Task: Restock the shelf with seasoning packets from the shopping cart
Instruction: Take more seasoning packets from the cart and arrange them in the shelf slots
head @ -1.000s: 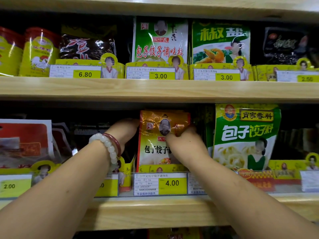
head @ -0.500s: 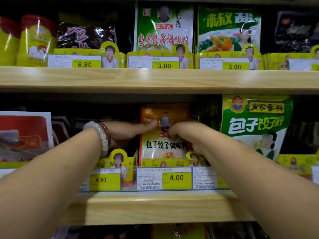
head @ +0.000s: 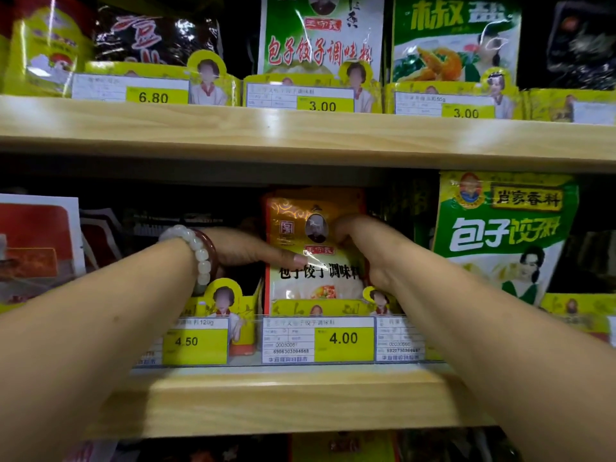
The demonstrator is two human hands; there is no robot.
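Two hands (head: 253,250); two wooden shelves (head: 300,135); six legible price tags (head: 343,338); two bracelets (head: 200,255)

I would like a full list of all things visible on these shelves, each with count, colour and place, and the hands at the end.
orange seasoning packet: 1 in front, orange and white, middle shelf centre, upright above the 4.00 tag
4.00 price tag: 1, yellow and white, middle shelf edge
4.50 price tag: 1, yellow, left of it
green packet: 1, green and white, middle shelf right
red and white packet: 1, middle shelf left
green and white packet: 1, upper shelf centre
pepper-salt packet: 1, green, upper shelf right
dark packet: 1, black and red, upper shelf left
wooden shelves: 2, light wood
bead bracelets: 2, white and dark red, left wrist
left hand: touches packet's left edge
right hand: grips packet's right side
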